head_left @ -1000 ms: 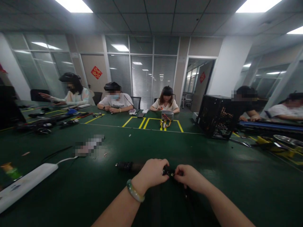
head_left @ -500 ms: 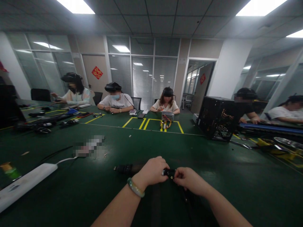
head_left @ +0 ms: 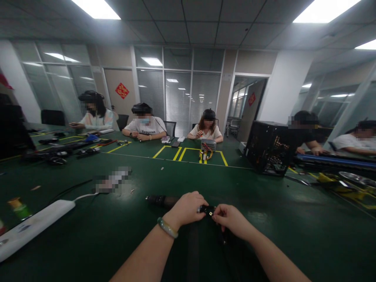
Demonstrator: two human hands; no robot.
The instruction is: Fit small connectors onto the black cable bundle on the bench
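Note:
My left hand (head_left: 187,207), with a green bangle at the wrist, is closed over a long dark cylindrical device (head_left: 160,201) lying across the table. Its narrow tip points left, and a short black end with a small pale square sticks out past my fingers on the right. At that end my right hand (head_left: 227,217) has thumb and fingers pinched together; what lies between them is too small to make out. A thin dark cord-like piece (head_left: 224,239) shows below my right hand, its ends lost in the shadow.
To the left lie a white power strip (head_left: 38,227), a small green bottle (head_left: 21,209) and a blurred-out object (head_left: 113,180). A black computer case (head_left: 266,149) stands at the right. Across the green table (head_left: 141,168), several people sit with tools and a wired metal box (head_left: 208,145).
Both hands have shifted slightly left and up in the picture, with the device. The right hand still pinches at the device's right end. The view has turned a little.

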